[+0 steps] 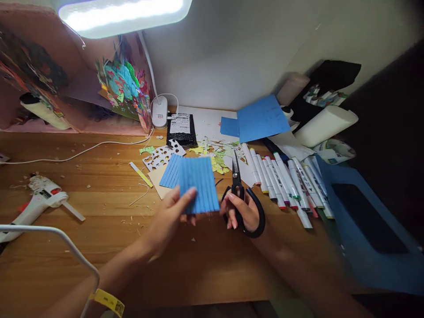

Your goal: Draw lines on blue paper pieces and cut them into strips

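Note:
Held up over the desk is a blue sheet of paper (pixel 199 181) marked with dark parallel lines, my left hand (pixel 177 203) pinching its lower left corner between thumb and fingers. My right hand (pixel 243 212) has its fingers in the handles of black scissors (pixel 236 176). Their blades point away from me and look closed, a little to the right of the sheet and apart from it. Behind the held sheet lies another blue lined piece (pixel 170 171), partly covered, on a tan card (pixel 157 181).
Several markers (pixel 278 181) lie in a row to the right. Paper scraps (pixel 217 159), a black package (pixel 181 130) and a blue folded sheet (pixel 263 118) are at the back. A glue gun (pixel 39 203) rests at left; a white cable (pixel 66 238) crosses the near left.

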`<state>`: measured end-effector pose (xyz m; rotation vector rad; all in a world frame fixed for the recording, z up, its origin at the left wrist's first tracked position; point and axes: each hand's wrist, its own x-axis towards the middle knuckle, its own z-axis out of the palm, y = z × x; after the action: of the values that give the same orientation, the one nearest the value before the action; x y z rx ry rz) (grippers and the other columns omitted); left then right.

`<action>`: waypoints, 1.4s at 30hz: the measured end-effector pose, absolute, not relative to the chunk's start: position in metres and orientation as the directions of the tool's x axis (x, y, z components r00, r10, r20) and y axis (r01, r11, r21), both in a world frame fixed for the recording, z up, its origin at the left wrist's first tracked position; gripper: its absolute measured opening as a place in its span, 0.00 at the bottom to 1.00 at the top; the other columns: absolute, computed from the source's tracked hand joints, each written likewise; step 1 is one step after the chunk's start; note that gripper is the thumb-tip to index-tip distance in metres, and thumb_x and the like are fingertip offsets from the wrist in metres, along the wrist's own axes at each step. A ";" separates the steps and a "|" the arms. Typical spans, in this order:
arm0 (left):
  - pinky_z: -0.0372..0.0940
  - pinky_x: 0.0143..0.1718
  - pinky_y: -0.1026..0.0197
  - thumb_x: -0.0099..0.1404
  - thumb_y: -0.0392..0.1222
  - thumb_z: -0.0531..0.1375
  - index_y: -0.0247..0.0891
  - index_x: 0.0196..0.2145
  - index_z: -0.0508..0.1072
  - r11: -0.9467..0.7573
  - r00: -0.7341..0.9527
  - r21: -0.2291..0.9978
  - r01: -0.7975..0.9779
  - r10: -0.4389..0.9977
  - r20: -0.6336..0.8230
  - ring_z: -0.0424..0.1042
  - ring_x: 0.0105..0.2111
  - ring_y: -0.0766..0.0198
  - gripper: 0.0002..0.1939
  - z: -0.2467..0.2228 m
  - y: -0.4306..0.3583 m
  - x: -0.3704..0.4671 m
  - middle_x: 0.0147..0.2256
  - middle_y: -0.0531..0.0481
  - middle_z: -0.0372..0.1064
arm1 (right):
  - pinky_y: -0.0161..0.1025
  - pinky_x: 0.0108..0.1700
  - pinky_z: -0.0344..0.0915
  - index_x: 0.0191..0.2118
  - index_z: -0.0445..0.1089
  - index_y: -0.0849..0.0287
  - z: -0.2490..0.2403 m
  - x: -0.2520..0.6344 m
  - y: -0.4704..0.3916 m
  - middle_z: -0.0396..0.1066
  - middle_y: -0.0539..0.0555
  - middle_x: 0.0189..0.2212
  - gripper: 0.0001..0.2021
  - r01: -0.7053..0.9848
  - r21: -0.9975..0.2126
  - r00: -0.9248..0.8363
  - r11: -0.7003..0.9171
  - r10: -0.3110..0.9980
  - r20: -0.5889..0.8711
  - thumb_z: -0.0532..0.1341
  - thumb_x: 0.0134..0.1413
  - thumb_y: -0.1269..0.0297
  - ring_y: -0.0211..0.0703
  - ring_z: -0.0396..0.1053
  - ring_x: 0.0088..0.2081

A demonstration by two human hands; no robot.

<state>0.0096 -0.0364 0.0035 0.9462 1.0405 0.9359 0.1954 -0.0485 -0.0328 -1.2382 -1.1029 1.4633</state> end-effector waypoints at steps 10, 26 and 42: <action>0.54 0.17 0.68 0.52 0.47 0.61 0.33 0.26 0.69 0.171 -0.258 0.947 -0.272 0.935 -0.242 0.59 0.14 0.71 0.13 -0.006 0.000 -0.020 0.21 0.49 0.72 | 0.38 0.35 0.66 0.36 0.64 0.57 -0.008 0.204 -0.040 0.76 0.55 0.35 0.07 0.470 -0.877 -0.342 0.100 0.937 -0.077 0.56 0.58 0.59 0.44 0.73 0.32; 0.55 0.19 0.69 0.57 0.44 0.55 0.34 0.27 0.66 -0.028 -0.419 0.926 -0.377 0.897 -0.144 0.59 0.16 0.72 0.10 0.010 0.002 -0.034 0.21 0.51 0.71 | 0.37 0.32 0.63 0.37 0.60 0.56 -0.022 0.187 -0.033 0.73 0.55 0.39 0.02 0.391 -0.912 -0.450 0.126 0.890 -0.070 0.54 0.57 0.66 0.40 0.68 0.28; 0.55 0.17 0.70 0.58 0.50 0.58 0.35 0.27 0.65 0.036 -0.279 0.920 -0.390 0.948 -0.155 0.60 0.15 0.72 0.14 0.000 -0.001 -0.029 0.22 0.49 0.72 | 0.47 0.46 0.63 0.38 0.62 0.56 -0.041 0.205 -0.022 0.69 0.58 0.45 0.04 0.549 -0.823 -0.125 0.142 0.988 0.088 0.55 0.55 0.65 0.49 0.68 0.44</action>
<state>-0.0286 -0.0015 0.0004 0.6818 1.1680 1.5116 0.2053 -0.0219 -0.0413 -1.4816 -1.7610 0.8459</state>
